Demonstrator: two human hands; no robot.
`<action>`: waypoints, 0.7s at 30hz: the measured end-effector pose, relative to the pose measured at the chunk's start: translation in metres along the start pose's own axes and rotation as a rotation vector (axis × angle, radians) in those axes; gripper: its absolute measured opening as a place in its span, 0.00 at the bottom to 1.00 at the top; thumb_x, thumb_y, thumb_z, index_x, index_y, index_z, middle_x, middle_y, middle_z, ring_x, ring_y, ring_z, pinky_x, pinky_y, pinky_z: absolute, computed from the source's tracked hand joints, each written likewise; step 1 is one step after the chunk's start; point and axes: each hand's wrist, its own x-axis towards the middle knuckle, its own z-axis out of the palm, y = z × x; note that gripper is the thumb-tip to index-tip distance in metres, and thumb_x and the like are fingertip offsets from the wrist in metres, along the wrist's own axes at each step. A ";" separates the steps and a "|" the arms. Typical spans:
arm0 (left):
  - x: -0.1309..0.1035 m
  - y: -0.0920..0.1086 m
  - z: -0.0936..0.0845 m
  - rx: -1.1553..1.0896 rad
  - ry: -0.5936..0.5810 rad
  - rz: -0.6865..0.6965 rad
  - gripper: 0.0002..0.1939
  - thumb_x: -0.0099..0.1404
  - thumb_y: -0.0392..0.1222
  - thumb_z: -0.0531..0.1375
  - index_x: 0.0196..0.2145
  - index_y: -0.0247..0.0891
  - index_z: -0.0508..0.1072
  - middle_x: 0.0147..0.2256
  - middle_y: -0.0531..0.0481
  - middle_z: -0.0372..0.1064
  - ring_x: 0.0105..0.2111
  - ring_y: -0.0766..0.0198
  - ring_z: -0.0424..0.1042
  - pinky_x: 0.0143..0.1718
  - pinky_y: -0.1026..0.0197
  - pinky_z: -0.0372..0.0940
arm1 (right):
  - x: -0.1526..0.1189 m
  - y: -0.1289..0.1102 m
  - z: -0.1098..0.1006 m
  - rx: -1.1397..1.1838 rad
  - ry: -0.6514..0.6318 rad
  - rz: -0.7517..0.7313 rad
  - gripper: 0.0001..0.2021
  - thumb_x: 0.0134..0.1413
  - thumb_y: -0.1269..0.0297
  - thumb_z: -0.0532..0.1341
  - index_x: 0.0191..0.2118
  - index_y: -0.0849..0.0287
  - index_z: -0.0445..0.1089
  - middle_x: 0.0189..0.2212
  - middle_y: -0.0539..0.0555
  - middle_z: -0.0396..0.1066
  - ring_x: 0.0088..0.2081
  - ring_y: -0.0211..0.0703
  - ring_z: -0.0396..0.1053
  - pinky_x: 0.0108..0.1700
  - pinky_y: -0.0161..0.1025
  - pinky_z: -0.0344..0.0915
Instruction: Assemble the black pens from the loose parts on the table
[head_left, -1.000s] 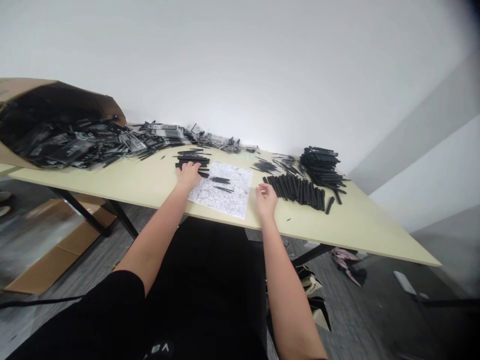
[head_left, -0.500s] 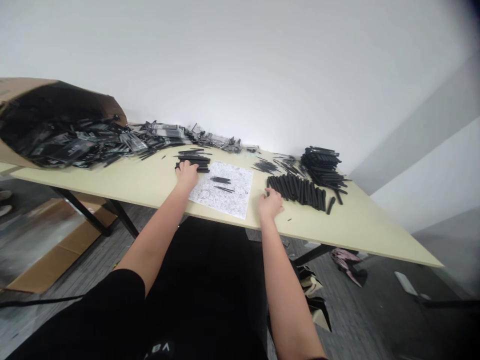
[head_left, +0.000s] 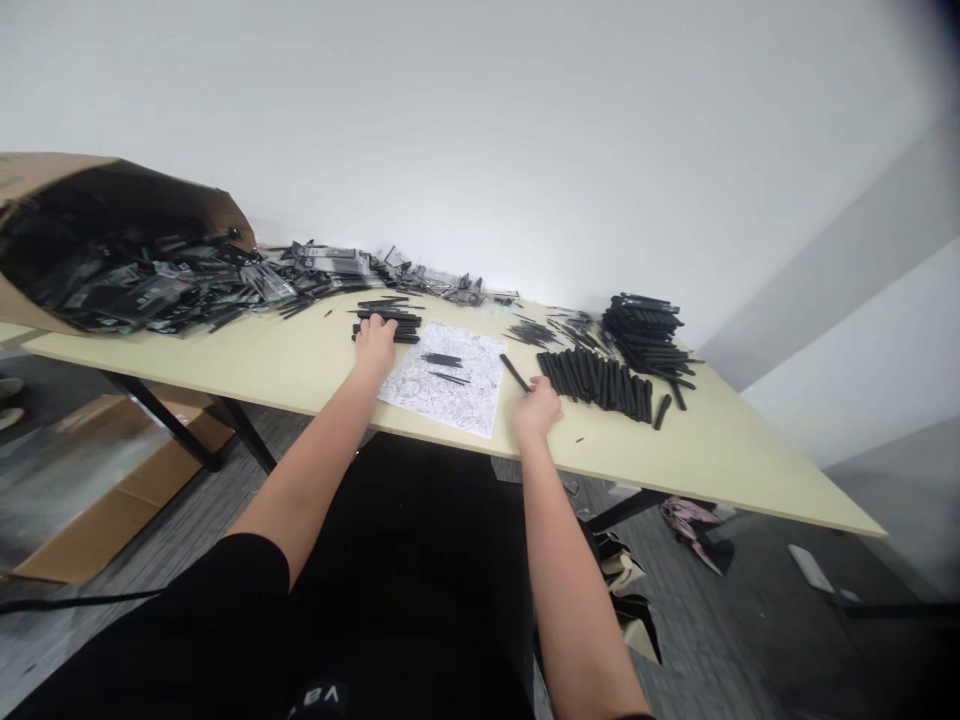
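My left hand (head_left: 375,343) lies over a small pile of black pen-like sticks (head_left: 409,328), its fingers curled down and closed on one of them; the fingertips are partly hidden. A single black pen-like stick (head_left: 514,372) is pinched in my right hand (head_left: 537,408), pointing up and to the left above the table. Just right of that hand runs a row of thicker black sticks (head_left: 600,380), packed side by side. Between my hands is a patterned white sheet (head_left: 457,410), with a small bunch of thin black sticks (head_left: 441,359) and a few loose ones on it.
A cardboard box (head_left: 60,170) on its side spills black packets (head_left: 165,295) along the back left of the table (head_left: 720,460). Thin black pieces (head_left: 531,331) lie behind the sheet. A stack of black sticks (head_left: 641,325) stands at the back right, near the wall.
My right hand has drawn one black stick out from the left end of the row and shifted slightly left. My left hand has moved slightly, its fingers more curled over the pile.
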 end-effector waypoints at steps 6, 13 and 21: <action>0.002 0.000 0.005 -0.025 -0.047 0.083 0.23 0.66 0.28 0.47 0.50 0.39 0.75 0.50 0.36 0.65 0.50 0.44 0.64 0.47 0.48 0.63 | -0.001 0.000 0.002 0.020 -0.003 -0.007 0.16 0.51 0.72 0.53 0.42 0.60 0.75 0.36 0.67 0.73 0.45 0.59 0.68 0.49 0.55 0.58; 0.004 0.000 0.008 -0.090 -0.021 0.235 0.18 0.68 0.35 0.52 0.52 0.37 0.74 0.50 0.37 0.68 0.51 0.45 0.66 0.49 0.48 0.64 | 0.000 -0.006 -0.007 0.113 -0.092 -0.057 0.19 0.51 0.72 0.49 0.43 0.57 0.73 0.42 0.59 0.76 0.44 0.52 0.69 0.53 0.52 0.60; -0.007 0.030 0.009 -0.158 -0.036 0.762 0.17 0.67 0.43 0.60 0.52 0.40 0.73 0.50 0.40 0.70 0.51 0.52 0.68 0.51 0.52 0.61 | -0.002 -0.014 -0.011 0.300 -0.362 -0.409 0.14 0.55 0.69 0.52 0.42 0.57 0.73 0.42 0.57 0.77 0.45 0.49 0.72 0.53 0.46 0.64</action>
